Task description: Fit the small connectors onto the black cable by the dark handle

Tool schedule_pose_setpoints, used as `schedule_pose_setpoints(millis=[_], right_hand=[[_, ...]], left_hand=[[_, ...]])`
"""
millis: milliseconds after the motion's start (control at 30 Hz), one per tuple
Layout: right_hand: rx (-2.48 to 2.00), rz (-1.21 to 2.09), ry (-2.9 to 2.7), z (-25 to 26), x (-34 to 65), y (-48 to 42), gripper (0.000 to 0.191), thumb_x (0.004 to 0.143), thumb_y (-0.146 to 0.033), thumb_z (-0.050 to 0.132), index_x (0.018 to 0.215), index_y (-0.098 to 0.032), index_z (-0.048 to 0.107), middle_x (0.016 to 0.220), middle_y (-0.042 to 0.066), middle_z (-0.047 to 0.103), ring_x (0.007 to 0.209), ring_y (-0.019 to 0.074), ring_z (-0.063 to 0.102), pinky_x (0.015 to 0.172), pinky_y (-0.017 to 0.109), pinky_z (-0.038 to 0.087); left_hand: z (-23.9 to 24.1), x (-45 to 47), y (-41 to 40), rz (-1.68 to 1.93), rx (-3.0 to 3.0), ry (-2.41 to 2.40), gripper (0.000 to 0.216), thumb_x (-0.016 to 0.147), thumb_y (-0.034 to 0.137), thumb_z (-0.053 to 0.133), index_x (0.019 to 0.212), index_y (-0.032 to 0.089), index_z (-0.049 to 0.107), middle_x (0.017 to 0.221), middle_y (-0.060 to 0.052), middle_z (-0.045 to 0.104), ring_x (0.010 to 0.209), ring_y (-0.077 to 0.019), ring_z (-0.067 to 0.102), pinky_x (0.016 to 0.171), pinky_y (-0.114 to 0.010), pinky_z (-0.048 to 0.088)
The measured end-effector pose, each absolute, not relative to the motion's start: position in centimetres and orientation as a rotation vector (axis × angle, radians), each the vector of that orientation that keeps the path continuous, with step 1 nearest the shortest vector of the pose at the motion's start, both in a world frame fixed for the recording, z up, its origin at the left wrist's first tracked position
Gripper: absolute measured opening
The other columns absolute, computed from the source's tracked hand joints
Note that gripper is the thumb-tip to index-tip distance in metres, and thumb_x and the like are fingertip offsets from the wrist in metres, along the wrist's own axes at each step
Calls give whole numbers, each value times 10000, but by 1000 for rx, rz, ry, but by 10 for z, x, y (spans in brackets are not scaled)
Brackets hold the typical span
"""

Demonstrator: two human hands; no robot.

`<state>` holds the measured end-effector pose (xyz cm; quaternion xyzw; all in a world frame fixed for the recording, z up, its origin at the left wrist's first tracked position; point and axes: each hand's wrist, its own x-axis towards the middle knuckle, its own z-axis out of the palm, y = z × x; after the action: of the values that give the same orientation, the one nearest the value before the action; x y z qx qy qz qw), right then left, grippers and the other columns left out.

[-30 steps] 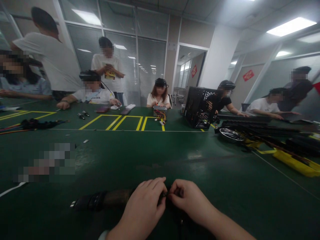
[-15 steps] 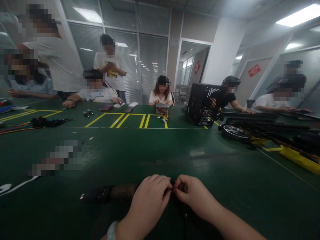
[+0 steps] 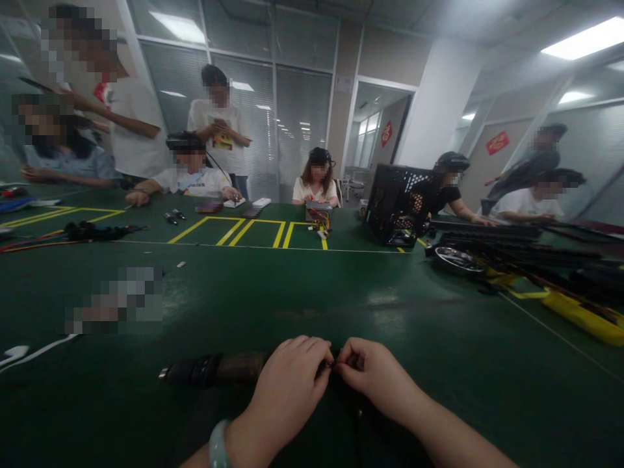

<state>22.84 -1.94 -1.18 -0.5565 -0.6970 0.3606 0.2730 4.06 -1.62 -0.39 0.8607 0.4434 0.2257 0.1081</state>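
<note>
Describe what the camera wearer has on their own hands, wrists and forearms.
The left hand and right hand are bare, no gloves. A pale bracelet circles the left wrist. No sleeves show on either forearm; the right wrist carries nothing.

Not much to go on here, honestly. The left hand and right hand are both bare. The right forearm is bare too, all the way down to the bottom edge of the shot.

The only thing worn that shows is a wristband sitting right behind the left hand. It's pale mint-green, smooth and fairly chunky, with a rounded look like a bangle or a silicone strap, and I can't tell which. Only the top side shows, since the rest wraps under the arm. Any clasp or marking on it is too blurry to make out, and so are the fingernails.
</note>
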Motion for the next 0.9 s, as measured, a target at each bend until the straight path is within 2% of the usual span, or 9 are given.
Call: schedule_pose_setpoints(millis=[233,433,900], right_hand=[[-1458,1001,-1846,-18,231,-17,36,788,-178,599,774,-157,625,656,-23,602,593,98,531,516,166,358],[-1452,1016,-1852,-18,231,-17,31,789,-177,594,782,-169,623,662,-26,606,592,96,536,512,164,357],[-1447,1005,-1910,-18,234,-16,63,806,-193,588,811,-174,647,677,-23,629,593,94,542,515,163,356]], left_hand=[[-5,40,-16,679,2490,1291,195,803,134,543,960,245,575,1085,-3,627,982,-210,565,881,-389,413],[-11,38,-16,692,2485,1292,127,791,151,548,888,230,566,1244,-7,574,1077,-223,542,922,-413,403],[-8,38,-14,680,2495,1266,101,834,177,561,898,238,610,1068,7,643,992,-208,570,879,-388,411]])
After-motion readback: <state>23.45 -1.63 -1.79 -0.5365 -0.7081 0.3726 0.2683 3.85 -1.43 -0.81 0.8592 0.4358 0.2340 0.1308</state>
